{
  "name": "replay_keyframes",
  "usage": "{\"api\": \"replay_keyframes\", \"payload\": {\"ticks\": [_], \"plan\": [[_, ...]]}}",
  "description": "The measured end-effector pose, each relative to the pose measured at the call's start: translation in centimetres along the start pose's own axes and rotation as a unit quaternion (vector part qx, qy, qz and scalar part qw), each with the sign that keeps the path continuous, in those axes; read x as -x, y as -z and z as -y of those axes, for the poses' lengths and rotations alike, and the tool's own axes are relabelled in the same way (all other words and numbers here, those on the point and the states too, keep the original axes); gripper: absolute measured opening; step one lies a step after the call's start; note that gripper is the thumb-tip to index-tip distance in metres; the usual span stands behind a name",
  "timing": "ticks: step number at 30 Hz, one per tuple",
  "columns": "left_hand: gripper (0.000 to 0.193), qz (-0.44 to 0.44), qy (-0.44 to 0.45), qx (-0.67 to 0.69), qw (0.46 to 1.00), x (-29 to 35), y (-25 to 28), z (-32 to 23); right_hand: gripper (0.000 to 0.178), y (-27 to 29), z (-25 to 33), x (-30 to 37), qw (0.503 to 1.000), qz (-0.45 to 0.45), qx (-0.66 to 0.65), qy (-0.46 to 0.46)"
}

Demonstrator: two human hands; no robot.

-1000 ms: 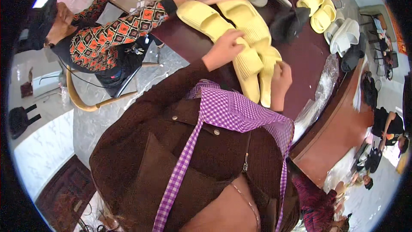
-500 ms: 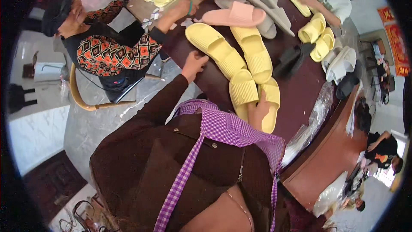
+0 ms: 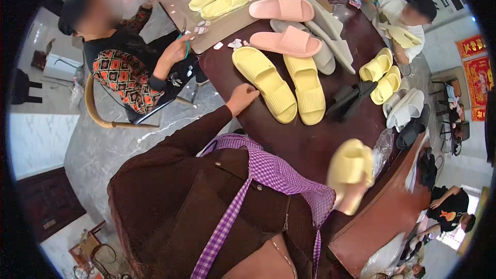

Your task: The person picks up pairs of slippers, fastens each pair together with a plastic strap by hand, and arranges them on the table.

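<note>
A pair of yellow slippers [image 3: 353,163], blurred by motion, is gripped in my right hand [image 3: 356,194] over the right part of the dark table. My left hand [image 3: 243,99] is at the table's left edge with its fingers curled together; nothing shows in them. Just right of it lies a yellow slipper [image 3: 266,85], with a second yellow slipper [image 3: 306,93] alongside. Two pink slippers [image 3: 285,41] rest beyond these, over grey slippers [image 3: 326,57]. Black slippers [image 3: 352,101] lie on the table between the yellow ones and the right edge.
Yellow and white slippers line the right edge near crumpled clear plastic [image 3: 383,150]. More yellow slippers [image 3: 226,2] lie on a lighter table at the back, near small white tags [image 3: 235,44]. One person sits at left with scissors [image 3: 184,27]; another at far right handles a yellow slipper [image 3: 400,35].
My right hand has carried the nearest pair of yellow slippers to the right, away from the others. My left hand's fingers have drawn in. The person at far right has lifted a slipper.
</note>
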State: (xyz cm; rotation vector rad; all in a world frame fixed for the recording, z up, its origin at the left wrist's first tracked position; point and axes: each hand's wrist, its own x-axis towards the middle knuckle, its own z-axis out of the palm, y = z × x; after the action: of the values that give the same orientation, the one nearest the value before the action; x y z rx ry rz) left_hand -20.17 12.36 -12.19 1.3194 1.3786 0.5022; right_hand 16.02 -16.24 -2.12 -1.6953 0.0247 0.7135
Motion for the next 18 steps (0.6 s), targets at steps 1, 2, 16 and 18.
{"api": "replay_keyframes", "payload": {"ticks": [1, 2, 16, 18], "plan": [[0.030, 0.002, -0.001, 0.000, 1.000, -0.5, 0.0, -0.6, 0.062, 1.6, 3.6, 0.3, 1.000, -0.002, -0.001, 0.001], [0.028, -0.038, -0.084, -0.030, 0.995, -1.0, 0.0, -2.6, 0.058, 4.5, 7.3, 0.6, 0.995, 0.074, -0.040, 0.061], [0.043, -0.139, -0.234, -0.096, 0.958, -23.6, -2.8, -11.2, 0.023, 0.6, -1.8, -1.5, 0.894, -0.021, 0.375, 0.246], [0.036, -0.064, -0.433, -0.308, 0.845, -21.6, -2.6, -13.1, 0.024, -4.3, -5.4, -0.2, 0.900, 0.106, 0.355, 0.229]]}}
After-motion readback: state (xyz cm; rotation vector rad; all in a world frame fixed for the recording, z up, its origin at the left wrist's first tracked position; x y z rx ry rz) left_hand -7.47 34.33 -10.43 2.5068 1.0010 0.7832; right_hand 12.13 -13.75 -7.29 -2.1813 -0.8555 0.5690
